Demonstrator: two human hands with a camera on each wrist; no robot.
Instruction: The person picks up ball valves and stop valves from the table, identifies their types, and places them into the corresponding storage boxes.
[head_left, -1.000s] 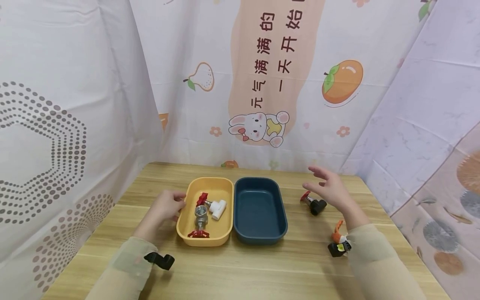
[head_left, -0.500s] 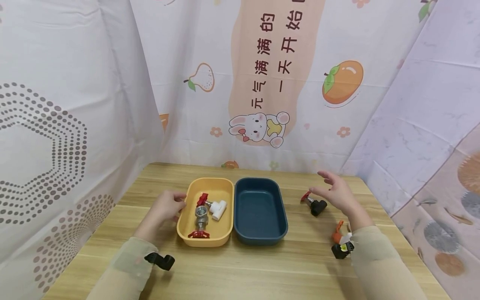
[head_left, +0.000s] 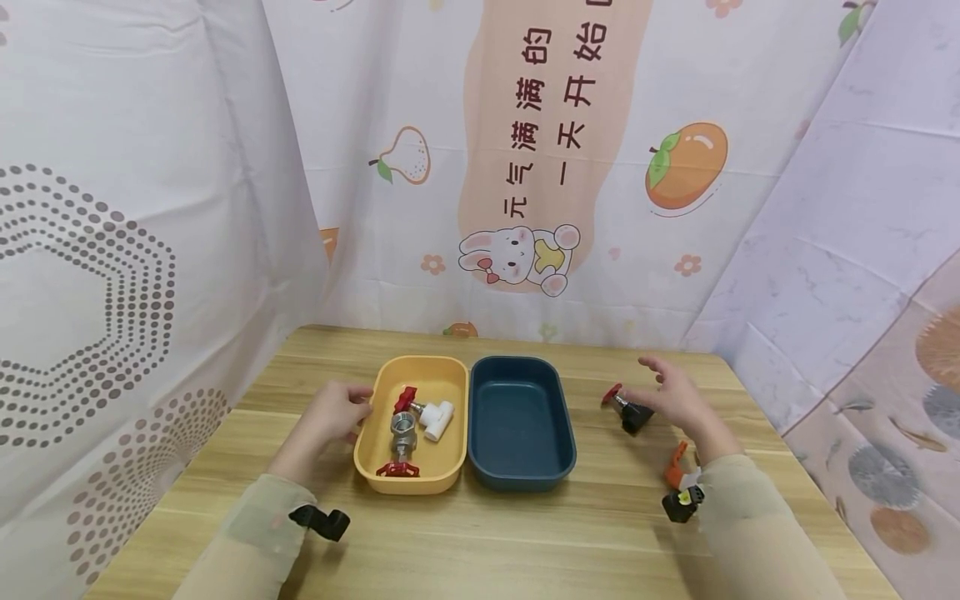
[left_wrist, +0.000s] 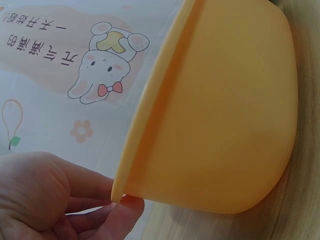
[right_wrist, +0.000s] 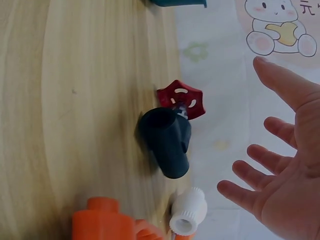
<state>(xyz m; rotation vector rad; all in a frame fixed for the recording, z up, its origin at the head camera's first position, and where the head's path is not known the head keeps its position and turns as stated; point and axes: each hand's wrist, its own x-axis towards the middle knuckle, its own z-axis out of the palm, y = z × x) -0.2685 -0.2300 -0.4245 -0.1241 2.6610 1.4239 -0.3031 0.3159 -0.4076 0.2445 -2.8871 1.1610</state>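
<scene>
At the left, my left hand (head_left: 337, 412) pinches the rim of the yellow bin (left_wrist: 220, 120) between thumb and fingers. Inside that bin lie a white tee-shaped valve (head_left: 438, 419) with a red handwheel and a metal valve (head_left: 402, 432), also with a red handwheel. My right hand (head_left: 671, 398) is spread and holds nothing, just above and beside a black valve (right_wrist: 167, 142). This valve stands on the table with its red handwheel (right_wrist: 182, 100) tilted up. In the head view, the thumb partly covers the valve.
A dark blue bin (head_left: 517, 425) adjoins the yellow one. Near my right forearm sit an orange part (right_wrist: 102, 222) and a white ribbed fitting (right_wrist: 189, 212), partly hidden by the sleeve in the head view. Printed curtains hang behind the wooden table (head_left: 480, 542).
My right hand has shifted rightward, then come down nearer the black valve. The left hand stays at the yellow bin's rim.
</scene>
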